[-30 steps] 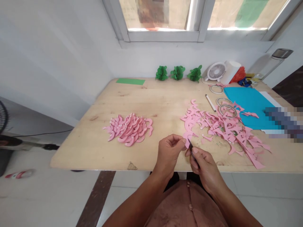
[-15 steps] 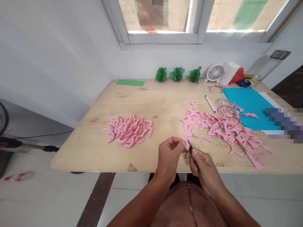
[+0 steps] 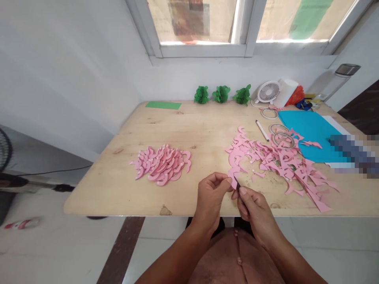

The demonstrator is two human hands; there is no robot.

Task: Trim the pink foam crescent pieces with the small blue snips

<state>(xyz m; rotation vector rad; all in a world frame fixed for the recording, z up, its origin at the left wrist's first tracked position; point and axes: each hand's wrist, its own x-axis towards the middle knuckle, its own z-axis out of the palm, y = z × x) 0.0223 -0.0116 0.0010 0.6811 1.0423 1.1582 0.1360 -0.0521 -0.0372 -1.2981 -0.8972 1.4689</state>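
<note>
Close to the table's front edge, my left hand (image 3: 211, 195) pinches a small piece of pink paper (image 3: 233, 180) between thumb and fingers. Wrapped around a pair of dark scissors (image 3: 238, 187) is my right hand (image 3: 256, 203); the handles are mostly hidden in the palm. The scissors' narrow tip meets the right side of the pink piece. To the left lies a heap of curved pink paper cutouts (image 3: 166, 163). Pink paper scraps (image 3: 281, 161) are strewn to the right of my hands, some just beyond the held piece.
Rolls of tape (image 3: 283, 140) rest on the scraps, near a white marker (image 3: 262, 130) and blue sheets (image 3: 314, 134). Along the wall stand green paper ornaments (image 3: 221, 94), a small white fan (image 3: 269, 92) and a bottle (image 3: 340, 81). A green paper strip (image 3: 163, 105) lies at back left.
The view has shifted very slightly. Both hands stay in nearly the same place, still holding the pink paper and the scissors.
</note>
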